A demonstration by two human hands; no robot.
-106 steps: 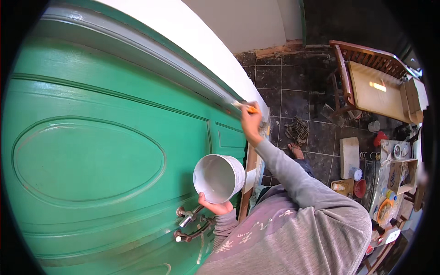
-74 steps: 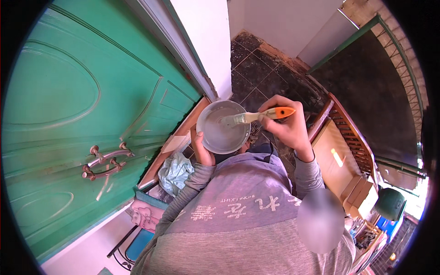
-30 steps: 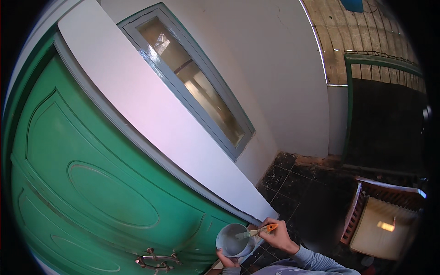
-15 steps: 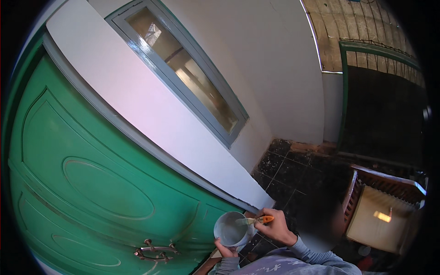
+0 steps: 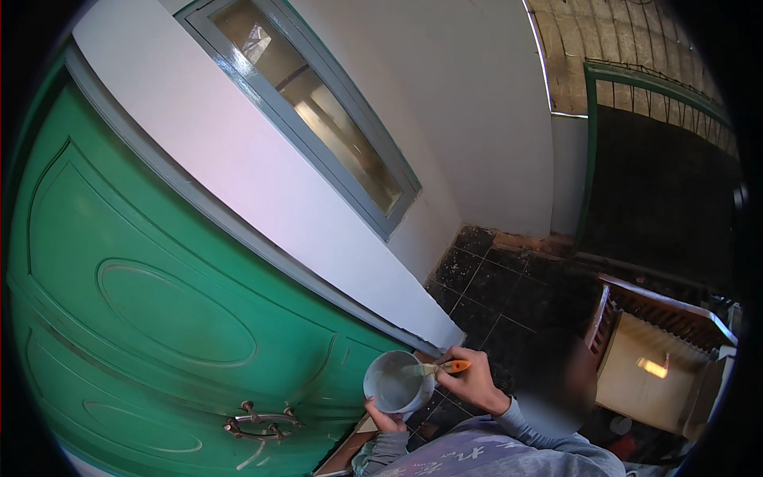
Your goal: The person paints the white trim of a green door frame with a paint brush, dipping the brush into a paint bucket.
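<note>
My left hand [image 5: 384, 416] holds a pale round paint tub [image 5: 395, 397] from below and the side, with greyish-white paint low inside it. In my right hand [image 5: 470, 380] is a paintbrush [image 5: 454, 366] with an orange handle, gripped near its ferrule. The bristles reach over the rim into the tub's mouth. Right beside the tub stands a green panelled door [image 5: 179, 310] with a metal handle [image 5: 262, 424]. A grey door frame [image 5: 238, 242] runs along the door's edge, bordering a white wall [image 5: 262, 191].
A grey-framed window [image 5: 318, 127] is set in the wall ahead. Black floor tiles [image 5: 485, 286] with pale specks lie below. To the right are a wooden chair [image 5: 652, 374] with a light seat and a green-framed dark panel [image 5: 660, 183]. A blurred patch covers an area near my right arm.
The view has shifted slightly, so the surroundings sit a little further left and up. Both hands still hold the tub and the brush, with the bristles over the tub.
</note>
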